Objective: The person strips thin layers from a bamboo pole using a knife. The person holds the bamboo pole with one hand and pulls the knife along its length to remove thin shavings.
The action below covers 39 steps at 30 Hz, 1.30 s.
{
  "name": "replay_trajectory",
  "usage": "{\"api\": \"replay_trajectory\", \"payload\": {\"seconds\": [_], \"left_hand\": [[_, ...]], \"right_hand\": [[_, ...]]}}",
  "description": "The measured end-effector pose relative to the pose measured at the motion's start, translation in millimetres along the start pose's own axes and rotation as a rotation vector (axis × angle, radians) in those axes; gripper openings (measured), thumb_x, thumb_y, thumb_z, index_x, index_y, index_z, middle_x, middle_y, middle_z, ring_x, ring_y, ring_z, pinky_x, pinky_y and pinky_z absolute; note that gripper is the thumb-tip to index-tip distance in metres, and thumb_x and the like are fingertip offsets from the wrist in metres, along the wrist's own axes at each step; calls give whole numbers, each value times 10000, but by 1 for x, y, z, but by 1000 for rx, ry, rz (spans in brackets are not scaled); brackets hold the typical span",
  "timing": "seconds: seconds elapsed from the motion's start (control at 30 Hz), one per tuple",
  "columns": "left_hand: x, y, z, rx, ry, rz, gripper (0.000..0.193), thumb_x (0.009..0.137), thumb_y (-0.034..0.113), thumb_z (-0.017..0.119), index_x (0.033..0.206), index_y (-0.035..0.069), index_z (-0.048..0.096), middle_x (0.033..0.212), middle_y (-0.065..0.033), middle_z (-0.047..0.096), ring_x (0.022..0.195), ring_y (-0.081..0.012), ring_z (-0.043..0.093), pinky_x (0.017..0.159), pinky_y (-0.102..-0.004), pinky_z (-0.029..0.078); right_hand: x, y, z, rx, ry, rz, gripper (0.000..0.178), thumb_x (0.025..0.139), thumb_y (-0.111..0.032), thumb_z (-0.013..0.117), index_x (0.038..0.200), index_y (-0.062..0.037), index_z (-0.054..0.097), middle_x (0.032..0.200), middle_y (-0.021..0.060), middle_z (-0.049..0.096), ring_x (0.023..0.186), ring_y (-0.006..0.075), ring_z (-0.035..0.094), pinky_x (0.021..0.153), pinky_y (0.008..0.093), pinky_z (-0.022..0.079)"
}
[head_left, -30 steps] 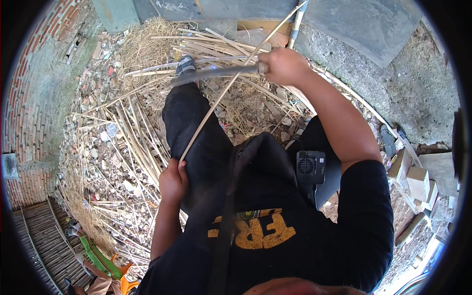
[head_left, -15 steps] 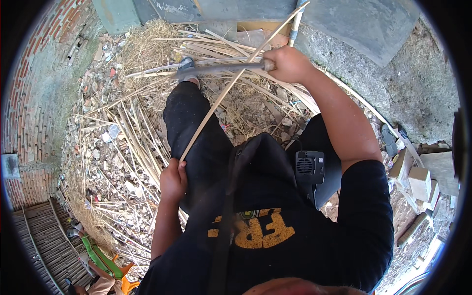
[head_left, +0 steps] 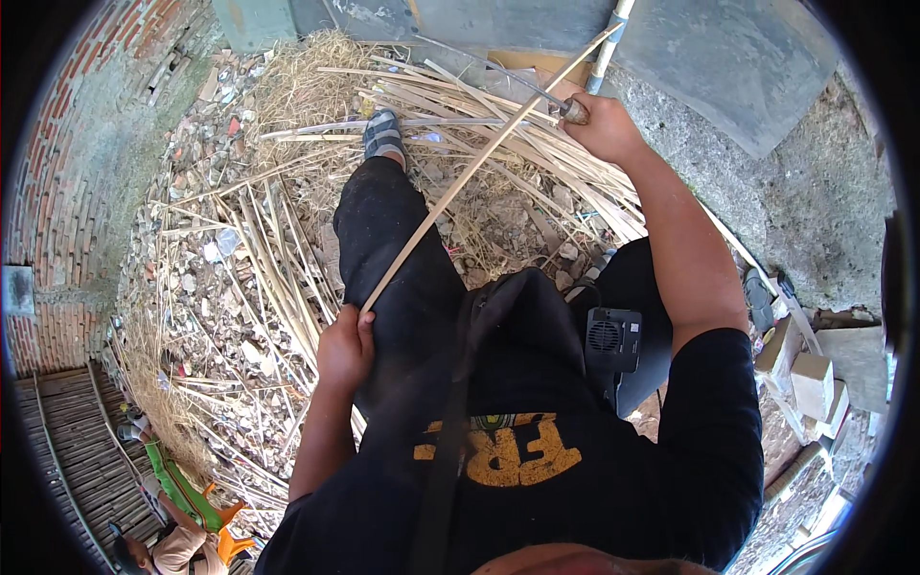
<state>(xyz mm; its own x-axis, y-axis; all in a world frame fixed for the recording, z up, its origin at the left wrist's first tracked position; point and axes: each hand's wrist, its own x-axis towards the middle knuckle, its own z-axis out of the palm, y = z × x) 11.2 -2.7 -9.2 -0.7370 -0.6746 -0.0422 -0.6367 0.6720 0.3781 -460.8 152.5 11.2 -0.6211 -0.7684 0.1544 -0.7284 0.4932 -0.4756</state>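
Note:
My left hand [head_left: 345,351] is closed round the lower end of a long, pale bamboo strip [head_left: 447,204], above my left thigh. The strip slants up and away to the right, its far end near a light pole. Farther out, my right hand [head_left: 608,130] grips the wooden handle of a machete [head_left: 575,111]. Its thin, dark blade points away to the left, seen nearly edge-on, and crosses the strip in view; whether they touch I cannot tell.
Many loose strips [head_left: 278,240] lie on rubble and dry straw ahead and to the left. My sandalled left foot [head_left: 382,132] is among them. Grey panels [head_left: 709,67] stand ahead, a brick wall [head_left: 67,172] at left. Another person [head_left: 182,546] is at lower left; wooden blocks [head_left: 813,383] at right.
The machete blade has swung from lying level, broad side showing, to pointing farther away, nearly edge-on. My right hand is a little farther right. My left hand keeps its hold on the strip.

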Motion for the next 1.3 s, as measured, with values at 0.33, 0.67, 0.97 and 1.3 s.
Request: {"api": "replay_trajectory", "payload": {"seconds": [0.33,0.67,0.97,1.3], "left_hand": [[0,-3,5,43,63,27,295,1007,320,541,864,66,496,672,-223,623,643,-459,621,587,-565,472],[7,-3,2,-58,47,43,293,1009,323,536,865,69,509,682,-216,629,638,-459,623,580,-566,475],[8,-3,1,-196,128,96,289,1006,315,545,855,71,514,681,-208,625,631,-450,622,577,-556,480],[8,0,6,-166,135,82,294,1009,320,538,851,73,513,675,-216,618,635,-459,619,577,-560,473]], "right_hand": [[-11,-6,-1,-9,0,63,327,835,-317,763,1007,-47,699,823,213,687,780,372,677,768,447,530],[-27,-22,3,292,-83,189,382,845,-372,786,1006,-42,679,835,126,679,789,232,641,781,390,510],[-22,-52,-3,522,-105,216,267,854,-269,796,932,-54,658,679,-14,583,601,88,538,585,290,447],[-29,-82,-21,529,-287,82,178,868,-122,777,1008,-39,705,991,10,714,926,103,630,843,298,501]]}}
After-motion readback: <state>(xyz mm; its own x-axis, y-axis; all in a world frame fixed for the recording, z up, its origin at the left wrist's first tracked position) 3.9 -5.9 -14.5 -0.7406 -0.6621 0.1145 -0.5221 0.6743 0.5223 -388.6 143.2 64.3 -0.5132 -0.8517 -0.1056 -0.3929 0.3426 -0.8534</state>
